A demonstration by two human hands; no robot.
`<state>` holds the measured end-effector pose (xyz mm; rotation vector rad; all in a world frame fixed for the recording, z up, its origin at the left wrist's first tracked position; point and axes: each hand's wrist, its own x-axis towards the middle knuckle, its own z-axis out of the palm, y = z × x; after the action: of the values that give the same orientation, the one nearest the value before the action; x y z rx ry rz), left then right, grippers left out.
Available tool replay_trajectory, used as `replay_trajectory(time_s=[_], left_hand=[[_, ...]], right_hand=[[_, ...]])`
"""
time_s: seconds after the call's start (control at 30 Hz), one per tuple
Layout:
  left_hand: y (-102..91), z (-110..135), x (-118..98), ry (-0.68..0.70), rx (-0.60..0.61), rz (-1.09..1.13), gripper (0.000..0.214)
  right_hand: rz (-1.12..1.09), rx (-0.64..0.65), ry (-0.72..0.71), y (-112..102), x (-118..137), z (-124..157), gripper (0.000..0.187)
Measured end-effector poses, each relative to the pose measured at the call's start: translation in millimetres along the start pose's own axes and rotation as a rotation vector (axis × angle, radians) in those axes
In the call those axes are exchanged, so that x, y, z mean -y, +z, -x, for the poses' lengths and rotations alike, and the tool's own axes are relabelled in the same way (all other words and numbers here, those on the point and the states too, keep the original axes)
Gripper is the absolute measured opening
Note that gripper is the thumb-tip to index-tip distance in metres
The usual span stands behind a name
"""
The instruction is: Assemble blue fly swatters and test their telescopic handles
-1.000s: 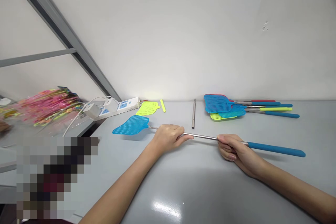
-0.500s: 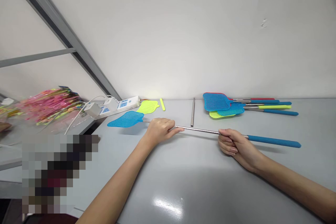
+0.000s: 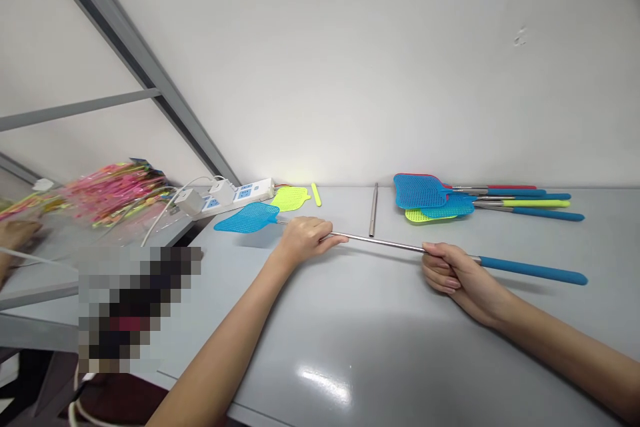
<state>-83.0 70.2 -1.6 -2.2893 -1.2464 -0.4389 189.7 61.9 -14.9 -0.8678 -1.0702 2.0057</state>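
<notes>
A fly swatter (image 3: 380, 243) with a blue mesh head, a thin metal rod and a blue grip spans the space between my hands, tilted slightly down to the right. My left hand (image 3: 306, 240) is closed round the rod near the mesh head. My right hand (image 3: 450, 270) grips the rod just before the blue grip. Behind the rod, a loose metal tube (image 3: 374, 210) lies on the table. A yellow-green mesh head (image 3: 291, 199) and a short yellow-green stick (image 3: 316, 195) lie beyond my left hand.
Several swatters (image 3: 425, 195) are stacked against the wall at right. A white power strip (image 3: 245, 193) with plugged-in chargers lies at back left. Pink and yellow items in clear plastic (image 3: 117, 190) are heaped on the left, where another person's hand (image 3: 20, 232) shows. Part of the lower left is pixelated.
The view has shifted, so the scene sits slightly further right. Both hands keep their hold on the swatter. More of the other person's hand shows at the left edge.
</notes>
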Motion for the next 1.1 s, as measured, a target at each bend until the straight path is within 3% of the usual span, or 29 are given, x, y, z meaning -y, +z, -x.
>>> replay_trajectory(time_s=[0.33,1.1], left_hand=[[-3.1,5,11,0.023,-0.026,-0.04,0.043],[6.4,11,26,0.101,-0.126,-0.043,0.043]], right_hand=[[0.017,0.037,-0.013,-4,-1,-3,0.036],[-0.028,-0.021,0.038,-18,7,8,0.036]])
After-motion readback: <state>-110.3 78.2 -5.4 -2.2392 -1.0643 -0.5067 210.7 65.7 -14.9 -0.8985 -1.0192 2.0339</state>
